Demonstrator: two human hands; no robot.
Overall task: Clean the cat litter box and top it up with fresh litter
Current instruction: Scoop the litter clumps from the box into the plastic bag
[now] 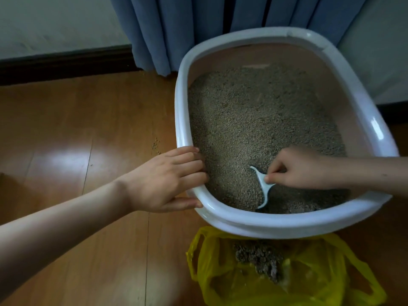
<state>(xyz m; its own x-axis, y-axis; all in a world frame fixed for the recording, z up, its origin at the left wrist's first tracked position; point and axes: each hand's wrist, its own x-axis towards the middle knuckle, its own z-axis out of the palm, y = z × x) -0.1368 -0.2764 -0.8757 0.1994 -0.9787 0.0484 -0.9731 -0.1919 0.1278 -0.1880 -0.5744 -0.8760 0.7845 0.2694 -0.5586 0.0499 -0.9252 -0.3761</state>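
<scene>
A white litter box (284, 224) with pinkish inner walls stands on the wooden floor, filled with grey-brown litter (260, 120). My left hand (163, 180) grips its near left rim, fingers curled over the edge and thumb on the outside. Inside the box, my right hand (295, 168) pinches the handle of a small white scoop (263, 186). The scoop's head lies buried in the litter near the front wall. A yellow plastic bag (309, 274) lies open just in front of the box and holds dark clumps of used litter (262, 257).
Blue curtains (198, 25) hang behind the box, against a pale wall with a dark skirting board (66, 62). A few litter grains (155, 145) lie scattered on the wooden floor (77, 140) left of the box.
</scene>
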